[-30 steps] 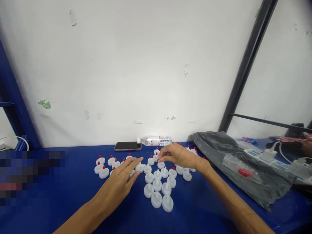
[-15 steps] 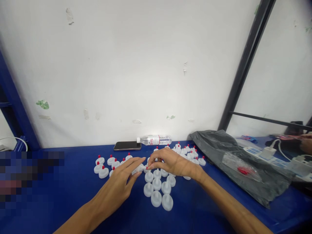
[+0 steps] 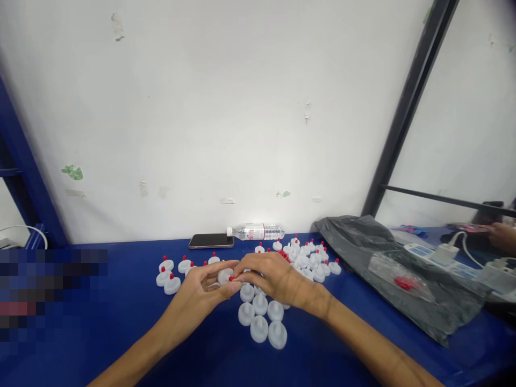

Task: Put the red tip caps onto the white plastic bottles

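Note:
Between the fingers of my left hand [image 3: 201,290] is a translucent white nozzle cap [image 3: 224,276], its spout turned toward my right hand. The thumb and fingertips of my right hand [image 3: 274,274] pinch the small red tip [image 3: 231,279] at the spout's end. Several white nozzle caps without red tips [image 3: 259,328] stand upright in front of and below my right hand. More caps with red tips [image 3: 172,284] stand to the left, some partly behind my left hand. Past my right hand lies a small heap of red tips [image 3: 284,256], partly hidden.
A phone [image 3: 212,241] and a lying clear water bottle [image 3: 258,231] are by the wall. Many red-tipped caps [image 3: 312,260] cluster at right. Beyond, a grey plastic sheet [image 3: 363,258] carries a clear bag with red pieces [image 3: 403,279]; a power strip [image 3: 439,260] and another person's hand [image 3: 503,236] are farther right.
My left hand has turned the held cap so its round base faces me more. My right hand has stayed at the red tip, which now sits at the spout's end. The heap of red tips has come into view.

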### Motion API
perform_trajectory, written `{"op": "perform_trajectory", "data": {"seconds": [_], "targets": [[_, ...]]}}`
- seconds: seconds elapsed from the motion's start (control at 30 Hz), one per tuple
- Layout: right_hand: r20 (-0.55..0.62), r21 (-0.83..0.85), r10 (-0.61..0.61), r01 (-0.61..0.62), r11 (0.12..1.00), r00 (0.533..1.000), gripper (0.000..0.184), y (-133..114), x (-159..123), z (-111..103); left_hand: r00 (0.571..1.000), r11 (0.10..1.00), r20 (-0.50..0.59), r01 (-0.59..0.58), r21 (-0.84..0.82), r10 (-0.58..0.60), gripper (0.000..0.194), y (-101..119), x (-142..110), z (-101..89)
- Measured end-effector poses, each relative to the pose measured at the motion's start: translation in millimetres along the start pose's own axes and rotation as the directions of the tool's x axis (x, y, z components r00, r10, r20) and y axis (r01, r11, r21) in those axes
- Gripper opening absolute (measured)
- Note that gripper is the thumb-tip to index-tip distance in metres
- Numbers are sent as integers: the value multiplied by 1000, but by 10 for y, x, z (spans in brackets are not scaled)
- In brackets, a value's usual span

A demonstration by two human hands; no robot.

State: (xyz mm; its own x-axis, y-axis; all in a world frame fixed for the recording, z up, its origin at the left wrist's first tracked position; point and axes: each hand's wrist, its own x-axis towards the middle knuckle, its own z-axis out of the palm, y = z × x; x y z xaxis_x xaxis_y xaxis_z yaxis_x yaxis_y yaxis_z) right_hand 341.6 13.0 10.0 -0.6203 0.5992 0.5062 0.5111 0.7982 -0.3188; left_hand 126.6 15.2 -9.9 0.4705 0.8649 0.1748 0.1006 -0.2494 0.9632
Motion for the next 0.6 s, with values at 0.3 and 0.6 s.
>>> {"op": "perform_trajectory", "data": {"seconds": [0.3, 0.6], "targets": [[47, -44, 25, -23, 999, 999, 28, -35, -7, -7, 999, 993, 29, -20, 118, 17, 34, 29, 17, -10], [47, -55, 53, -51, 997, 997, 40, -247, -19, -20, 995, 1000, 94, -26, 16, 25, 32, 11, 6, -2]]}}
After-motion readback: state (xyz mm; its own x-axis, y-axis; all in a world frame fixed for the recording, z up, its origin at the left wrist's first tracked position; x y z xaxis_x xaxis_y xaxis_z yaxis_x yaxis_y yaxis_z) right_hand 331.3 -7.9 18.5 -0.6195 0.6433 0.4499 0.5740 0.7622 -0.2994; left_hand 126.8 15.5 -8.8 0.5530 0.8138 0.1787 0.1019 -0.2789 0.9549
